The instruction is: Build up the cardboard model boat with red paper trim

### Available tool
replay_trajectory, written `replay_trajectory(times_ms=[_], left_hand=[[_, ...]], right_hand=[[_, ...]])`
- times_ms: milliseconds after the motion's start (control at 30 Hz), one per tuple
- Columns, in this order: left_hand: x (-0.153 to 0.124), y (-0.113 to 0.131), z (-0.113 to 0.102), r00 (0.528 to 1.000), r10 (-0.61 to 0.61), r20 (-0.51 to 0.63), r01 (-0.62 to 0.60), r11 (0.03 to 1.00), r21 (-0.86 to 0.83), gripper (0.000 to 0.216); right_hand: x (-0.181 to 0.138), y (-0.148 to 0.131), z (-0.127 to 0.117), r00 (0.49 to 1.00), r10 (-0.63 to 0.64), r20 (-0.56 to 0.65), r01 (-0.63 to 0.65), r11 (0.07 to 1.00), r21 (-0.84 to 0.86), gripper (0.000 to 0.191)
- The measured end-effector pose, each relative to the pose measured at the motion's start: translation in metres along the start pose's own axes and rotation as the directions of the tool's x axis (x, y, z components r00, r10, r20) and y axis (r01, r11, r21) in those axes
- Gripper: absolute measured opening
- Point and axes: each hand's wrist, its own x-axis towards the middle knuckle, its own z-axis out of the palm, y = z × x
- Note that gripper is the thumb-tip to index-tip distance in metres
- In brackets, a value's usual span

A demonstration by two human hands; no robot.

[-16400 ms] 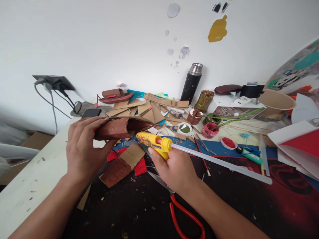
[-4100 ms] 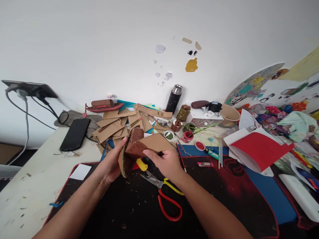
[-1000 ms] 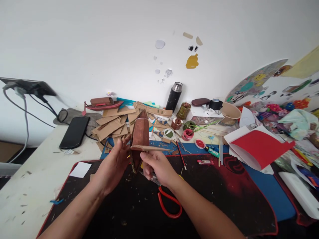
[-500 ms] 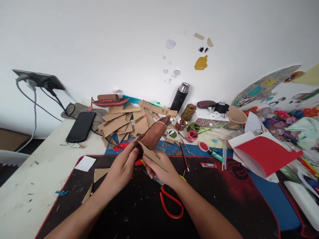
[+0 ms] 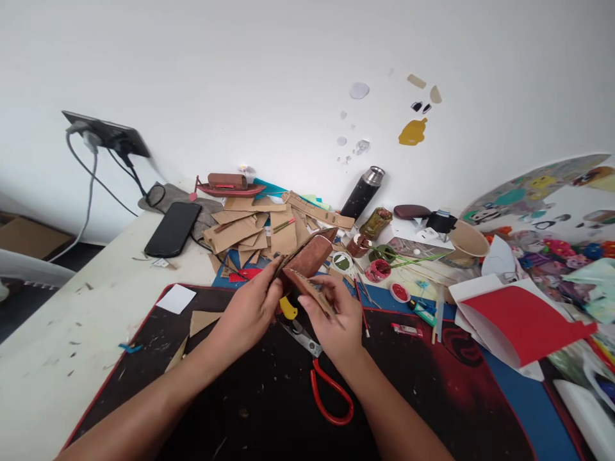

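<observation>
A brown-painted cardboard hull piece [image 5: 307, 256] is held over the black mat [image 5: 269, 410], its pointed end aimed up and right. My left hand [image 5: 247, 317] grips its lower left edge with closed fingers. My right hand [image 5: 336, 317] pinches a plain cardboard flap [image 5: 312, 293] at the piece's near end. A yellow glue gun [image 5: 289, 308] lies on the mat just under the piece, between my hands. Red-handled scissors [image 5: 327, 390] lie below my right hand.
A heap of cardboard scraps [image 5: 254, 227], a small red model boat [image 5: 229, 186], a black phone [image 5: 173, 219] and wall cables sit at the back left. A black flask [image 5: 362, 192], paint jars [image 5: 378, 269], brushes and a red paper sheet [image 5: 523, 317] crowd the right.
The cardboard piece has swung from upright to tilted up and right. My right hand has moved along the plain flap. The view has shifted left and down.
</observation>
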Motion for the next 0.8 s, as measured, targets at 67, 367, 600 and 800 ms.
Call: replay_trajectory(times_ms=[67, 367, 600, 800], left_hand=[[-0.002, -0.002, 0.002, 1.0, -0.005, 0.018, 0.005, 0.999, -0.032, 0.048], [0.001, -0.005, 0.001, 0.998, -0.059, 0.038, 0.06, 0.998, -0.029, 0.05], [0.002, -0.01, 0.003, 0.993, -0.116, 0.028, 0.119, 0.987, -0.11, 0.053], [0.002, -0.015, 0.003, 0.996, -0.087, 0.021, 0.089, 0.993, -0.073, 0.057]], right_hand=[[0.001, 0.001, 0.005, 0.997, -0.044, -0.062, 0.04, 0.997, -0.067, 0.02], [0.003, 0.012, 0.007, 0.988, -0.153, 0.016, 0.152, 0.954, -0.259, 0.028], [0.003, 0.01, 0.007, 0.985, -0.149, 0.083, 0.167, 0.941, -0.293, 0.029], [0.0, 0.012, 0.009, 0.986, -0.137, 0.09, 0.159, 0.932, -0.325, 0.031]])
